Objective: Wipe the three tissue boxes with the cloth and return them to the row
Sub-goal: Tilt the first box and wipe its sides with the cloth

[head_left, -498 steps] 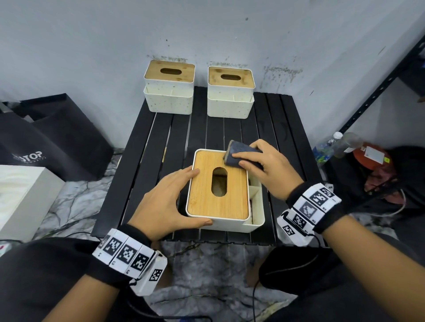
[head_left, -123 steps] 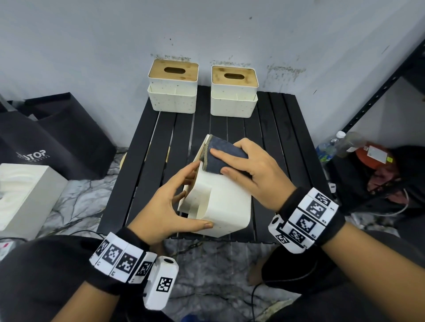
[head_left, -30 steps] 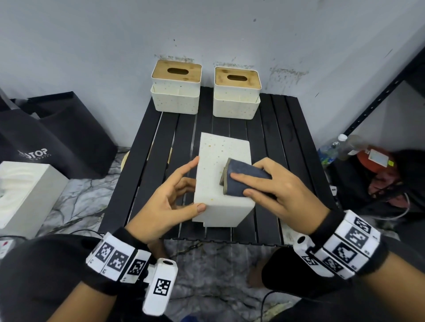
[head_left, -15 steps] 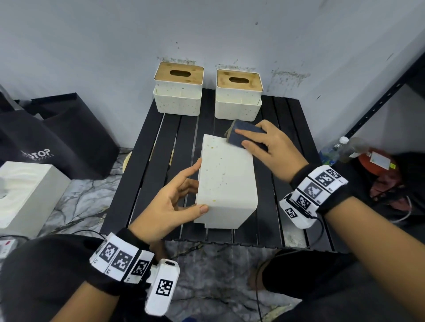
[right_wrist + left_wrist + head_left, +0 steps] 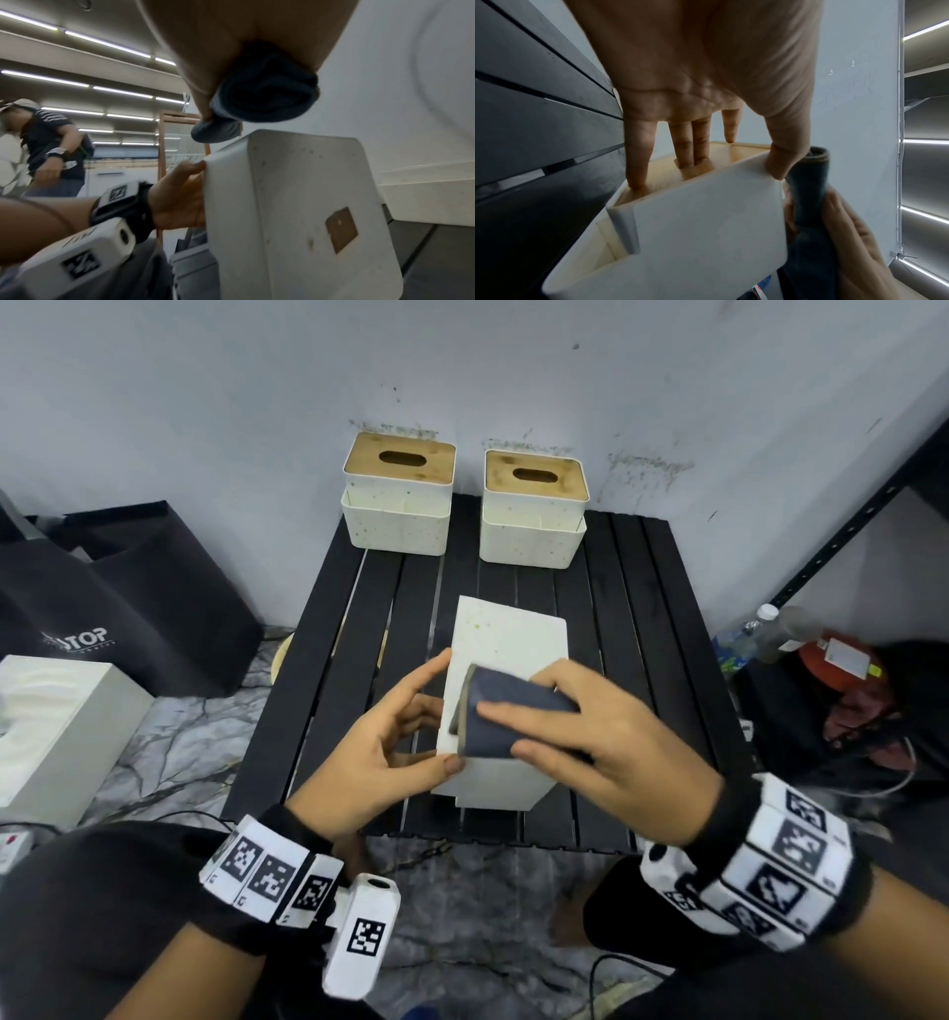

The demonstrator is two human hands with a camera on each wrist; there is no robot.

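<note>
i have the tissue box (image 5: pixel 506 654) lying on its side near the middle of the black slatted table (image 5: pixel 647 629), its speckled white underside turned up toward the head camera and its long axis running from 6 to 12 o'clock. my left hand (image 5: pixel 380 752) grasps it from the 9 o'clock side: in the left wrist view the thumb (image 5: pixel 786 154) hooks over the white edge while the fingers (image 5: pixel 639 154) lie against the wooden lid face, two of them reaching into the slot. my right hand (image 5: pixel 601 747) clasps the folded dark blue cloth (image 5: pixel 503 716), fingers laid over the top of it and pressing it flat on the upturned side of the box, at the near half. in the right wrist view the cloth (image 5: pixel 264 95) is bunched under my palm just above the box's rounded white end.

the other two tissue boxes stand upright, lids up, at the 12 o'clock edge of the table against the wall: left box (image 5: pixel 398 500) and right box (image 5: pixel 534 508), side by side with a gap between them.

off the table at 9 o'clock sit a black bag (image 5: pixel 118 608) and a white carton (image 5: pixel 56 726); at 3 o'clock a plastic bottle (image 5: pixel 755 634) lies on the floor.
</note>
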